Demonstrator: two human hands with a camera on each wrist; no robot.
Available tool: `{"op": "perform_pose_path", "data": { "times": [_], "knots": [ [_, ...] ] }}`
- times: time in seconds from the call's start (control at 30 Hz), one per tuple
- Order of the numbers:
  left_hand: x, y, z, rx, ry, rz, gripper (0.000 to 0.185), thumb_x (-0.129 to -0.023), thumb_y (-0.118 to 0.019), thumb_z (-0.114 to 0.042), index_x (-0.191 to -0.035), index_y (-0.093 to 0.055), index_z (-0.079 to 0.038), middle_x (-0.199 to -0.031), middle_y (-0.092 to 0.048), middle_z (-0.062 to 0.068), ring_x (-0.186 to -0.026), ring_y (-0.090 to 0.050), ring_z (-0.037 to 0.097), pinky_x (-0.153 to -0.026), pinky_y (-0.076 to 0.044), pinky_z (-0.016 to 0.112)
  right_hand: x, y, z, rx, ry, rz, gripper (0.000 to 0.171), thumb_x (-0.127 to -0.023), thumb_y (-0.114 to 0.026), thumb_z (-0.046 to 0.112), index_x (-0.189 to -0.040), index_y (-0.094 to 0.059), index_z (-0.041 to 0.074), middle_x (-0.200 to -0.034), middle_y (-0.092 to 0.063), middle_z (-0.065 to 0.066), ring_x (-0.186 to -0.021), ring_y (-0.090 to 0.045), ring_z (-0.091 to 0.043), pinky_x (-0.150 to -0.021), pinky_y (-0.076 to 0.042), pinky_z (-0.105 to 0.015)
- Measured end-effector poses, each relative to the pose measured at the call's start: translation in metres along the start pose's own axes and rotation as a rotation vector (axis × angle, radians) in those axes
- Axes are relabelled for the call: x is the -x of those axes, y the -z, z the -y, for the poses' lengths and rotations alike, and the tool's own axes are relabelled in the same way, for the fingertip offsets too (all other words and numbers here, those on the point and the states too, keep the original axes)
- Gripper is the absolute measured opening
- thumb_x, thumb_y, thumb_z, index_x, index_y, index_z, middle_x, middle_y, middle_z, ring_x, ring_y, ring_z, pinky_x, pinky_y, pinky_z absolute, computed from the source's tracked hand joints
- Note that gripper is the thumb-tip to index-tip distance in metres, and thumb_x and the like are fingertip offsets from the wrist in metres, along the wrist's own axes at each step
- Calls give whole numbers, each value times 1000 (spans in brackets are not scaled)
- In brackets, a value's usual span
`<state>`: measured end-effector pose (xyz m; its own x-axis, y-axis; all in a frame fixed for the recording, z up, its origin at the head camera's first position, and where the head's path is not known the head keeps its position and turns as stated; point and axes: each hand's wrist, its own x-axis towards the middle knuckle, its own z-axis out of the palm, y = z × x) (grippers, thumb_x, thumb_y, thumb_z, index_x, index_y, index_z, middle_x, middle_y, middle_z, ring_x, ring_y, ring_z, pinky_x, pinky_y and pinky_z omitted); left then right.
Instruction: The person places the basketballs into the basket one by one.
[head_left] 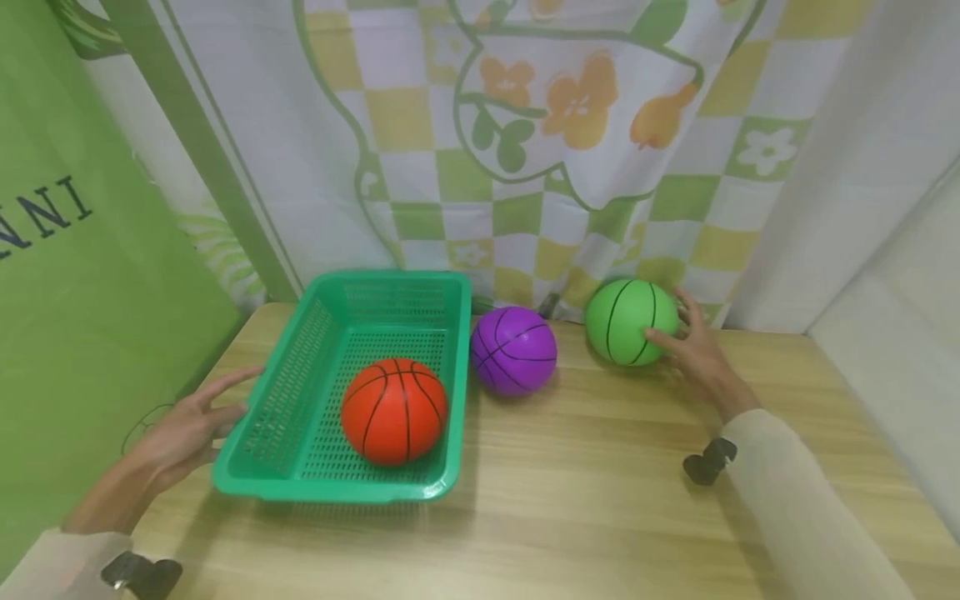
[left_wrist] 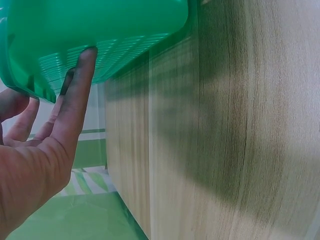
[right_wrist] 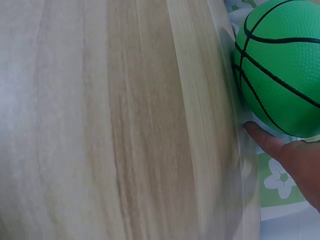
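Note:
A green plastic basket stands on the left of the table, with a red toy basketball inside it. At the basket's left side, my left hand has its extended fingers against the outer wall below the rim, as the left wrist view shows. My right hand holds a green toy basketball from its right side, thumb on the front and fingers around the far side. Part of that grip is cut off in the right wrist view. Between the basket and the green ball lies a purple toy basketball.
A patterned curtain hangs along the back edge of the wooden table, close behind the balls. On the left is a green cloth panel with letters. A pale wall borders the right side.

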<state>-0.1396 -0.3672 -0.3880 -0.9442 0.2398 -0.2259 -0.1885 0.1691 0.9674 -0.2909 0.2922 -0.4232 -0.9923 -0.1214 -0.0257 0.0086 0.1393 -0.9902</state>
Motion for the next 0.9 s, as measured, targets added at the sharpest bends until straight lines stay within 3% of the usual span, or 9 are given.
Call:
{"op": "perform_pose_path", "data": {
  "times": [0.33,0.53,0.9],
  "knots": [
    [-1,0,0,27,-7,17,64,-107,-47,-13,-162,-14,-21,-125,-63,7,-107,-66,28,-87,-57,52,-4,-3,-2,70,11,-9,102,-97,-68,16,-160,12,24,-161,1,-28,-140,-19,-53,-111,-27,-67],
    [0,2,1,50,-17,28,60,-108,-46,-12,-160,-21,-27,-123,-64,2,-107,-66,27,-87,-57,52,-8,-6,-3,99,29,-6,104,-96,-69,18,-160,12,24,-162,5,-25,-142,-16,-52,-114,-21,-65],
    [0,1,1,31,-11,15,64,-108,-46,-13,-162,-12,-18,-125,-60,3,-108,-66,27,-88,-57,52,-9,-6,-4,86,17,-18,101,-96,-69,20,-161,7,25,-163,5,-23,-143,-14,-52,-113,-23,-66]
  ]
}}
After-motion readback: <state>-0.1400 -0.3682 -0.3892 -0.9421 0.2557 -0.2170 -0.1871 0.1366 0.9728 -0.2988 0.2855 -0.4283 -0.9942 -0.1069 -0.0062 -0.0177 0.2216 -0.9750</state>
